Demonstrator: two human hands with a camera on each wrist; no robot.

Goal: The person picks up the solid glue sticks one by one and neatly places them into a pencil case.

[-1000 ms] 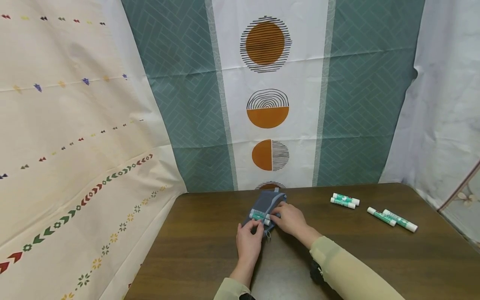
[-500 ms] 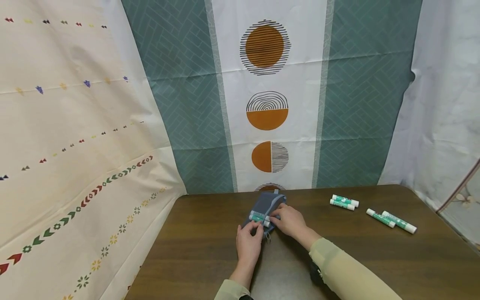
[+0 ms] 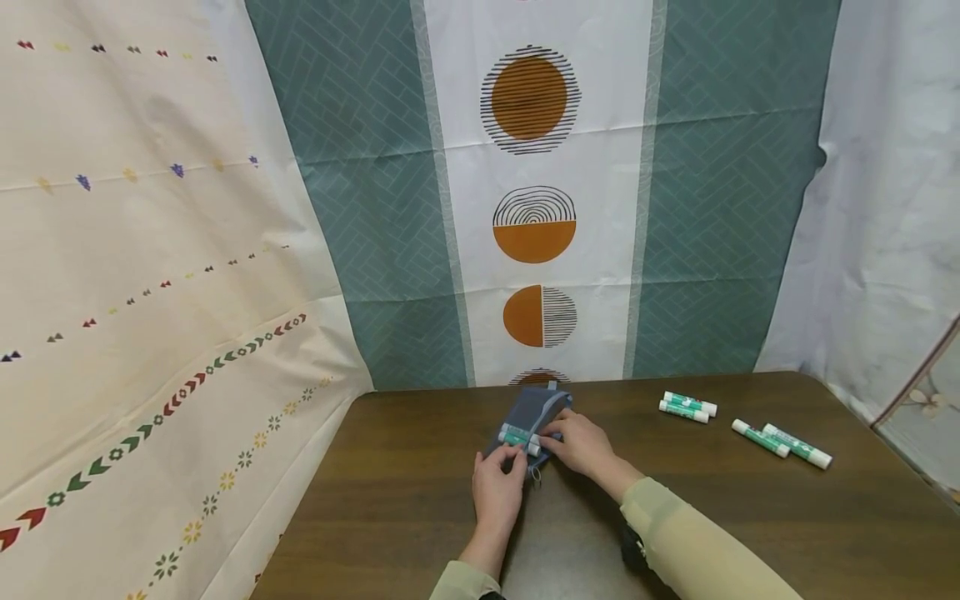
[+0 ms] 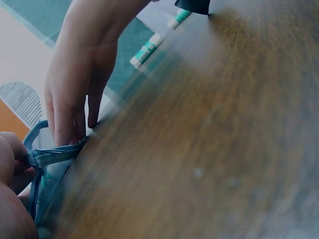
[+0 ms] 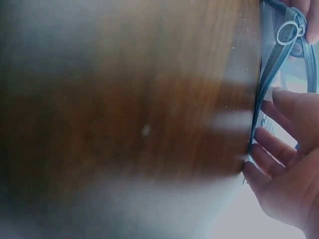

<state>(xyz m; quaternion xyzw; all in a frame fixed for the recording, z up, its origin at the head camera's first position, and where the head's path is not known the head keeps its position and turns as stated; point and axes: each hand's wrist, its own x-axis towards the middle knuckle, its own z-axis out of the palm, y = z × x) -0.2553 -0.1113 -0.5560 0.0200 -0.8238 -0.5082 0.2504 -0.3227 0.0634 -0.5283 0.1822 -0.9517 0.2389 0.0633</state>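
Observation:
A blue-grey zip pouch (image 3: pixel 527 413) with a see-through side lies near the table's far edge, its zipper edges spread apart. A white glue stick (image 3: pixel 517 437) with a green label shows at the pouch's near end. My left hand (image 3: pixel 497 487) pinches the pouch's zipper end (image 4: pixel 40 158), beside the ring-shaped zipper pull (image 5: pixel 287 33). My right hand (image 3: pixel 579 442) reaches to the zipper opening from the right, thumb and forefinger at the white end of the glue stick. Its other fingers rest along the zipper edge. The fingertips are partly hidden in the pouch.
Two glue sticks (image 3: pixel 684 412) lie side by side at the back right. Another pair, including a longer glue stick (image 3: pixel 797 446), lies further right. Patterned cloths (image 3: pixel 534 250) hang behind the brown table (image 3: pixel 405 500) and along its left side.
Both hands and the pouch hold almost the same place. The whole head view has shifted slightly downward.

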